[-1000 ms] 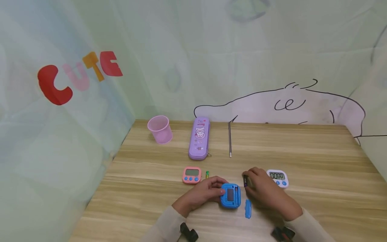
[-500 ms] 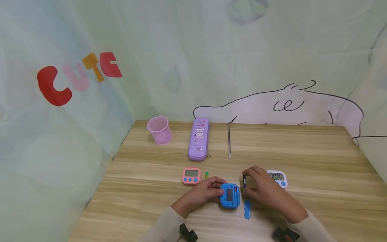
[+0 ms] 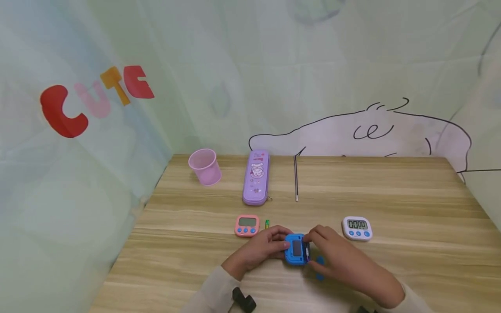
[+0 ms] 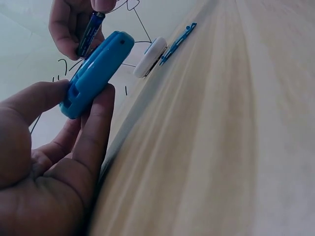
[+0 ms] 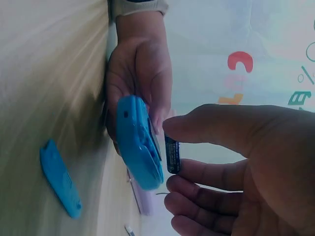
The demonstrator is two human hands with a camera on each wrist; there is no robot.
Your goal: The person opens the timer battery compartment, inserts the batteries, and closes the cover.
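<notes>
Head view: the right hand (image 3: 330, 254) has moved from beside the white timer (image 3: 357, 228) to the blue plastic timer (image 3: 296, 249), held just above the wooden table (image 3: 411, 208) by the left hand (image 3: 263, 247).

Left wrist: thumb and fingers (image 4: 96, 123) clamp the timer's edges.

Right wrist: thumb and fingers pinch a small dark battery (image 5: 172, 154) against the timer's back; the blue battery cover (image 5: 60, 178) lies on the table.

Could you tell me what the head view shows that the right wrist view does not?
Only the head view shows the pink cup, the purple case, the thin pen, the pink timer, the white timer and the table as a whole. Only the right wrist view shows plainly the battery pinched by the right hand, and the whole blue cover lying on the wood. Both show the blue timer gripped by the left hand, with the right hand beside it.
</notes>
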